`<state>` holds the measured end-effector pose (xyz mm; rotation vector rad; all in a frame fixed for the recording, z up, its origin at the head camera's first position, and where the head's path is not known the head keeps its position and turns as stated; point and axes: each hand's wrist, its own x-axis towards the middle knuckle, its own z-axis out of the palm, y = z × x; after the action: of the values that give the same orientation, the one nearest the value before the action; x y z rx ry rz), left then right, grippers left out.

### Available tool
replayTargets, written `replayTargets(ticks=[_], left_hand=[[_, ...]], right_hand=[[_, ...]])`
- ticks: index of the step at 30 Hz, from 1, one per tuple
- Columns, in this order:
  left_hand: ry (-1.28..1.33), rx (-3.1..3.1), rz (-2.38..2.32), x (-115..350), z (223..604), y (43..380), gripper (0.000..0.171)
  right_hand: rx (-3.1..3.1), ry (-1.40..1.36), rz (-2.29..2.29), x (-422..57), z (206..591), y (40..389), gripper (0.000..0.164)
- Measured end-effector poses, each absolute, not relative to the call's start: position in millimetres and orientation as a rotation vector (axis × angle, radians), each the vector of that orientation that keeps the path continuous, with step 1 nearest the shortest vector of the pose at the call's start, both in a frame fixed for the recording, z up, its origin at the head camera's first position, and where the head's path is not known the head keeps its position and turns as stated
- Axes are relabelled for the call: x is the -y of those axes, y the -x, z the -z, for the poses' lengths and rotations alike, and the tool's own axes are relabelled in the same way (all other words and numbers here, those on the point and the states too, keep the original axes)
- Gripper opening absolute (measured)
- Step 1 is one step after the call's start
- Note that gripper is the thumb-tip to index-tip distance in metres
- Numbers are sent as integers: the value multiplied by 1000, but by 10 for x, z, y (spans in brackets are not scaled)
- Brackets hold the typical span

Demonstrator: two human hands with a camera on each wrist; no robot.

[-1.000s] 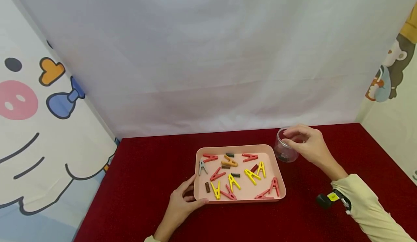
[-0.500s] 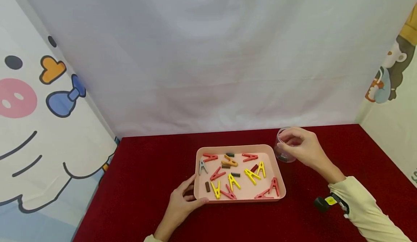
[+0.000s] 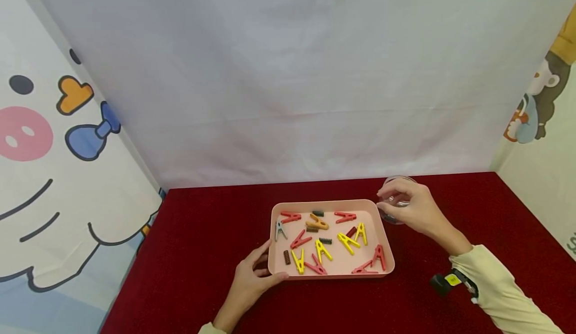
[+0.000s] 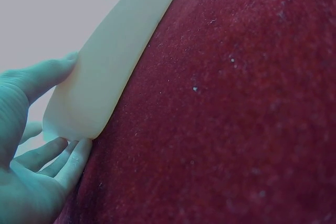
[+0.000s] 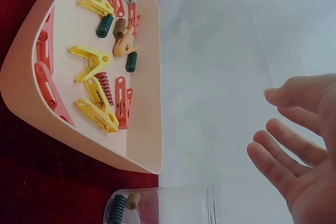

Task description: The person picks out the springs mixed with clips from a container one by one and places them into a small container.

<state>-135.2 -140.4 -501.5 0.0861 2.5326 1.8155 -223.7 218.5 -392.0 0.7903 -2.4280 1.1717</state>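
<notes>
A pink tray (image 3: 337,254) holds several plastic clips (image 3: 348,243) in red, yellow, orange and grey. Among them lie several small coil springs (image 5: 104,25), dark green, brown and red. My left hand (image 3: 247,279) holds the tray's near left corner, its thumb on the front side and fingers against the left. My right hand (image 3: 414,206) hovers beside and over a clear jar (image 5: 181,205), partly hiding it in the head view. Its thumb and fingers stand apart with nothing between them. Inside the jar are a green spring (image 5: 117,209) and a brown one (image 5: 133,200).
A dark red cloth (image 3: 202,244) covers the table. Behind it hangs a white curtain (image 3: 288,84), with cartoon-printed panels (image 3: 36,199) at the sides. A wrist camera (image 3: 443,283) is strapped below my right sleeve.
My right hand has shifted left and slightly down, from over the jar's mouth toward the tray's far right corner. The left hand and the tray have stayed put.
</notes>
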Motion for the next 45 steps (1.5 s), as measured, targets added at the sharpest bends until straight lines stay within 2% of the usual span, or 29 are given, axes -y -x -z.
replayTargets(ticks=[12,21,33,45], left_hand=[[-82,-2527,-1812,1413,5007,1341,81],[-79,-2537,-1804,1408,4993,1339,80],[-83,-2531,-1815,1406,5006,1349,80],[-95,-2538,-1809,1406,5025,1353,81]], right_hand=[[2464,-815,-1122,-2103,3910,2207,26],[2549,-844,-1081,-2044,3914,2195,17],[2550,-850,-1058,-1945,3969,2197,21],[2600,-854,-1033,-1868,4060,2193,17]])
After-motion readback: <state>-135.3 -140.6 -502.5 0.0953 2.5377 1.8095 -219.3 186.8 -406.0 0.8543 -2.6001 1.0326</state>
